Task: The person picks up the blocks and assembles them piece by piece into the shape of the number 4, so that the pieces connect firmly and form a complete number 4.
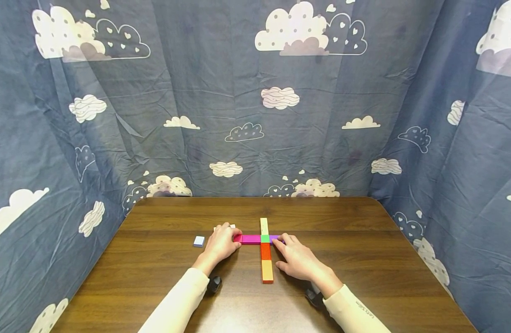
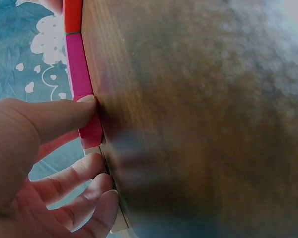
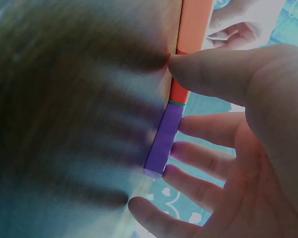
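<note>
Coloured blocks form a cross on the table. My left hand (image 1: 222,243) pinches the pink block (image 2: 92,133) at the cross's left end between thumb and forefinger. Beside it lies a magenta block (image 1: 251,239), then a small green block (image 1: 265,238) at the centre. Extended fingers of my right hand (image 1: 299,260) touch the long side of the purple block (image 3: 164,141), right of the green one. The right thumb stays apart from the other fingers, near the table. Toward me run a red block (image 1: 265,251) and an orange block (image 1: 267,271); a cream block (image 1: 264,225) points away.
A pale blue block (image 1: 199,241) lies left of my left hand. A white block (image 1: 232,226) shows partly behind that hand. The wooden table (image 1: 363,259) ends at a cloud-patterned curtain (image 1: 205,92) behind and at the sides.
</note>
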Demonstrator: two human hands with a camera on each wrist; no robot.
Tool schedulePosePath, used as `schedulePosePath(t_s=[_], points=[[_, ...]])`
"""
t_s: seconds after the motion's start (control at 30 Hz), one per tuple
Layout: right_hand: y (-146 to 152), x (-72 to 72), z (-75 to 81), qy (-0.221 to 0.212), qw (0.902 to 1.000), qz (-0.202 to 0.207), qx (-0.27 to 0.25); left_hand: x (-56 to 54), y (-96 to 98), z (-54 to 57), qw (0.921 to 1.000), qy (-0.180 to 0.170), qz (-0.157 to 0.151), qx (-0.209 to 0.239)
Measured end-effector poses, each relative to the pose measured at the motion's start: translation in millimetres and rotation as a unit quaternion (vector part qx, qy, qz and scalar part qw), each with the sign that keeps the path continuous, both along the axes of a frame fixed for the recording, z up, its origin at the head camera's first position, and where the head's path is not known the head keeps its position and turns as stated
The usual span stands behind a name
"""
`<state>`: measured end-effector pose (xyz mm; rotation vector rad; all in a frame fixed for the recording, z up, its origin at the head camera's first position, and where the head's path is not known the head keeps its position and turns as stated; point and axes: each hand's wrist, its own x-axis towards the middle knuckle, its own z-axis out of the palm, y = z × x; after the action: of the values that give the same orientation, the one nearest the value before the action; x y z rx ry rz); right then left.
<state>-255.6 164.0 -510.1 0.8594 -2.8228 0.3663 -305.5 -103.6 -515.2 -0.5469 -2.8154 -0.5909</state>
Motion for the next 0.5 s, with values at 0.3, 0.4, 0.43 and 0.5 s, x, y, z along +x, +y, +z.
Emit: schedulePosePath(t_s=[0.3, 0.4, 0.43, 0.5], points=[[-0.3, 1.0, -0.4, -0.001, 1.0000, 0.000, 0.001, -1.7, -3.9, -0.4, 0.9995, 0.000, -0.018, 0.026], [-0.2, 0.7, -0.2, -0.003, 1.0000, -0.001, -0.001, -2.1, -5.5, 1.3, 0.9993, -0.003, -0.021, 0.032], [-0.1, 0.4, -0.2, -0.004, 1.0000, -0.001, -0.001, -1.9, -5.9, 2.0, 0.9992, -0.007, -0.021, 0.033], [0.0, -0.1, -0.3, -0.005, 1.0000, -0.001, -0.001, -1.5, -6.7, 3.8, 0.9991, -0.013, -0.019, 0.037]])
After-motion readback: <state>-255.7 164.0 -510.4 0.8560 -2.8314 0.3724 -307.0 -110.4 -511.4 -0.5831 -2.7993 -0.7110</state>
